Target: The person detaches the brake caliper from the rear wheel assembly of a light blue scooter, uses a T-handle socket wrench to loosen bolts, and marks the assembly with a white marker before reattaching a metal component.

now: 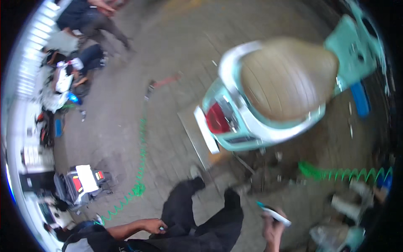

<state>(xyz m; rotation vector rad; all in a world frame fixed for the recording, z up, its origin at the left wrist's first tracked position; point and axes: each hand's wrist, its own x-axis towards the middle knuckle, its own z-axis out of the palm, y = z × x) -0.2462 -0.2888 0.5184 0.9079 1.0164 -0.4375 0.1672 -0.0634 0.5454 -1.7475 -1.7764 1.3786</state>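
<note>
My right hand [272, 231] is closed around a slim, flat white piece with a teal end [277, 216]; blur hides its exact kind. My left hand [154, 226] rests by my left thigh, fingers curled, with a tiny bluish spot at the fingertips that I cannot make out. In front of me stands a mint-green scooter [268, 136] with a tan seat [285, 80], a red tail light [217, 119] and a white plate at its rear. Both hands are apart from the scooter.
A green coiled hose [140, 172] trails over the paved floor at left; another green coil [336, 174] hangs at right. A dark scooter [79, 185] stands at left. People are at the upper left. Plastic-wrapped things [336, 235] lie at lower right.
</note>
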